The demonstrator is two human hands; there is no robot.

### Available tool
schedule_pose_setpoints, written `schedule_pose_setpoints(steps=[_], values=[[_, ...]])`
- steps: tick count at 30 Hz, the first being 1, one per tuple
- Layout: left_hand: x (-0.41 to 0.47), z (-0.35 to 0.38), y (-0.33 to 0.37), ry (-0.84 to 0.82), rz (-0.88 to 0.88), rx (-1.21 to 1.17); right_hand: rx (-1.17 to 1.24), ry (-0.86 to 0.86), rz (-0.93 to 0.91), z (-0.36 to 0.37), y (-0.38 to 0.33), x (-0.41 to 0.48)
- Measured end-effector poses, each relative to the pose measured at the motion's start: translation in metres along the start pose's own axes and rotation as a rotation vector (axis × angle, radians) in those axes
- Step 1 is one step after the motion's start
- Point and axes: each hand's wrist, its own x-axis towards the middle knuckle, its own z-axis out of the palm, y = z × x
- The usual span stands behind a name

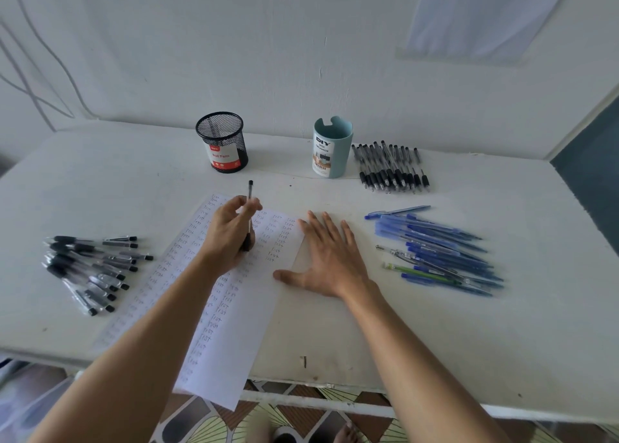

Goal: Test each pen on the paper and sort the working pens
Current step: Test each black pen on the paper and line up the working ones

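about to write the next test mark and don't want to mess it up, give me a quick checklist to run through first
1. Pen grip: left hand has its fingers curled round the black pen: ok.
2. Tip contact: the pen's lower end sits over the paper, but whether it touches is unclear: cannot tell.
3. Sheet steadied: right hand lies flat, thumb at the paper's edge: ok.
4. Writing room: blank area on the sheet's near right part: ok.
5. Sheet support: its near end hangs over the table edge: not ok.
6. Sorting cups: mesh cup and teal cup stand upright: ok.
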Motion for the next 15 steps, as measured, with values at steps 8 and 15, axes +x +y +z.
schedule_pose_setpoints(steps=[8,15], values=[[0.01,0.016,0.002,-0.138,0.174,1.036,0.013,-0.017,-0.006,-0.001,0.0,-0.001],[0.014,0.001,0.001,0.094,0.16,0.952,0.044,-0.008,-0.005,-0.001,0.002,0.001]])
